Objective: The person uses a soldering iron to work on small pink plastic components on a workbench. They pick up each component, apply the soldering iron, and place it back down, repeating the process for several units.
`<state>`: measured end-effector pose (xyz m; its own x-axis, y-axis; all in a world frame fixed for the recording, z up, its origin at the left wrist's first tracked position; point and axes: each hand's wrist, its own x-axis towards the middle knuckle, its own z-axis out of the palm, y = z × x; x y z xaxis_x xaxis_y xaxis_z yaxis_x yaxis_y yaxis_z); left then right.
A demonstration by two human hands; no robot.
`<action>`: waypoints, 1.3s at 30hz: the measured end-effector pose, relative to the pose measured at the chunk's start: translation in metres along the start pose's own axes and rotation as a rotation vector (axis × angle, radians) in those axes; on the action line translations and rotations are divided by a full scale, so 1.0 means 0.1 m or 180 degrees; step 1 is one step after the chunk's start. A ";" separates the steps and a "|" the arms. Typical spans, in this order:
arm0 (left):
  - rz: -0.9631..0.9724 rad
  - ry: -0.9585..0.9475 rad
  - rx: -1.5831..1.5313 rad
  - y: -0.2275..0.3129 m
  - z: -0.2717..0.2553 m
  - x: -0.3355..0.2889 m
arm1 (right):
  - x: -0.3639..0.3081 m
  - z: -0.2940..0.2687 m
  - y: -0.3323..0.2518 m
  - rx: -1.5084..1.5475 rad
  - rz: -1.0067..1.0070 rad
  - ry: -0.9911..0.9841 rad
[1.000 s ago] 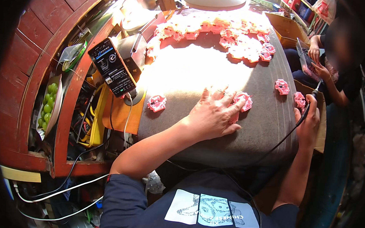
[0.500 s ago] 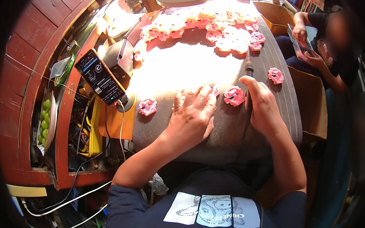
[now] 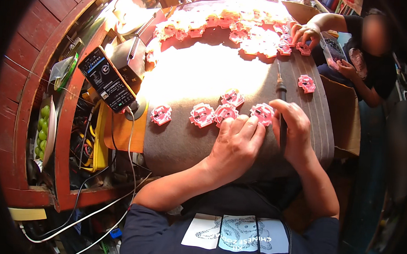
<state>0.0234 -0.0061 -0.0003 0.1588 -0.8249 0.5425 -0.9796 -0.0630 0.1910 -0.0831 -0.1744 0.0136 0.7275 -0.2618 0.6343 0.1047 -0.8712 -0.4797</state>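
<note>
My right hand [image 3: 294, 125] is closed around the dark handle of a soldering iron [image 3: 281, 92], whose thin tip points away from me over the grey work surface [image 3: 188, 149]. My left hand [image 3: 239, 142] has its fingers bent and close together, their tips against a pink plastic part with a small dark piece in it [image 3: 262, 112]. The thumb is mostly hidden. Just left of these fingertips lie similar pink parts [image 3: 202, 114], some touching each other. One pink part [image 3: 161, 114] sits alone at the left, another [image 3: 306, 83] right of the iron.
Many pink parts [image 3: 197, 28] cover the far side under glaring light. A lit phone [image 3: 107, 79] leans at the left beside a metal box. At the far right, another person's hand [image 3: 308, 35] reaches onto the surface; their other hand holds a clear container [image 3: 331, 51].
My left hand has shifted right and nearer me, uncovering several pink parts. The soldering iron has come slightly nearer. The other person's hand has reached over to the pink parts.
</note>
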 end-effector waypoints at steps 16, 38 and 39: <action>-0.0619 0.0090 -0.2068 0.10 -0.05 -0.17 | -0.58 0.06 -0.35 0.1050 0.0559 0.0171; -0.1000 0.0161 -0.1936 0.17 -0.06 -0.08 | -0.64 0.08 -0.31 0.0472 -0.0424 0.0324; -0.0990 0.0177 -0.1941 0.17 -0.07 -0.07 | -0.63 0.09 -0.31 0.0479 -0.0415 0.0339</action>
<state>0.0066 0.0027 0.0044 0.4435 -0.7887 0.4258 -0.6454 0.0486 0.7623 -0.1261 -0.1273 -0.0173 0.6262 -0.2003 0.7535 0.2990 -0.8308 -0.4694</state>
